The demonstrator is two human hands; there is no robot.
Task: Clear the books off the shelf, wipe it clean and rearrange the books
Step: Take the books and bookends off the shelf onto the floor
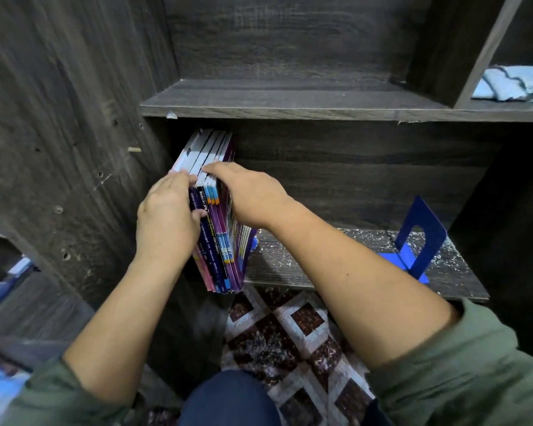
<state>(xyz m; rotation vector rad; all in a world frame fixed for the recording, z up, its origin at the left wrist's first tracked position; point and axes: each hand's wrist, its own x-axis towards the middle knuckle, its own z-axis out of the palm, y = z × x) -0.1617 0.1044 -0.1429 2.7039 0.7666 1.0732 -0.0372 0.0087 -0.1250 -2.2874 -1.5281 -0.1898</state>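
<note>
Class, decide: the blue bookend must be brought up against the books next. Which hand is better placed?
Probably right. The right hand holds the books on their right side, facing the bookend further right on the shelf; the left hand sits beside the cabinet wall.

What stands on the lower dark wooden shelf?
Thin colourful books at its left end, held between the left hand and right hand, and a blue metal bookend at right. The board beneath the books is hidden.

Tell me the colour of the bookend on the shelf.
The bookend is blue; head view.
</note>
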